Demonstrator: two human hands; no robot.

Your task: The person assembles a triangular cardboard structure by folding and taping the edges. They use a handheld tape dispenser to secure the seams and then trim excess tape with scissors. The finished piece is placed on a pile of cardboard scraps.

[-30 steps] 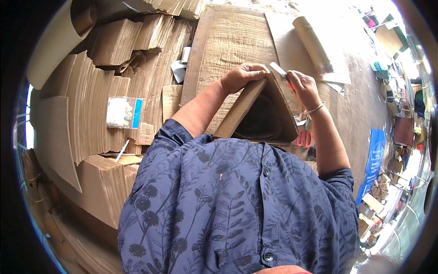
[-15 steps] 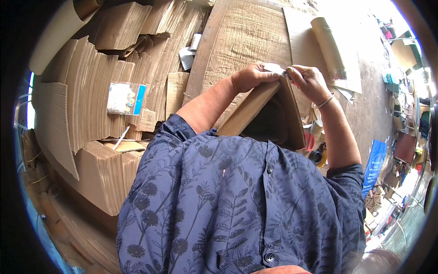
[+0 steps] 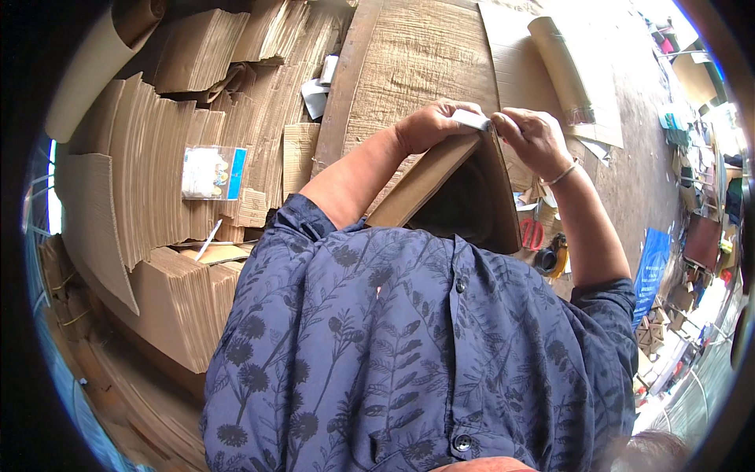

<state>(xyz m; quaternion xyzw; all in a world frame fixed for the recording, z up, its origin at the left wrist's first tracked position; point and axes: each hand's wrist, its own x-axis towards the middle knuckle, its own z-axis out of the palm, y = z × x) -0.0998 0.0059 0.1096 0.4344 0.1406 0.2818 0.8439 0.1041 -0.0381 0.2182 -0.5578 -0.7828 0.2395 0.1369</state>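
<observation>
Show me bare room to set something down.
Bare: the wrinkled brown panel beyond the left hand, and the tabletop right of the cardboard sheet. Crowded: the left, with cardboard stacks, and beside the right forearm, with scissors.

The left forearm (image 3: 354,175) slants toward 2 o'clock, the left hand (image 3: 431,126) reaching to 3. The right forearm (image 3: 591,224) rises toward 11 o'clock, the right hand (image 3: 537,141) curled fist-like, facing 9, near the left hand.

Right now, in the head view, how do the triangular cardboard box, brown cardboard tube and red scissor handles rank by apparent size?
1. Triangular cardboard box, partly hidden by the shirt
2. Brown cardboard tube
3. Red scissor handles
</observation>
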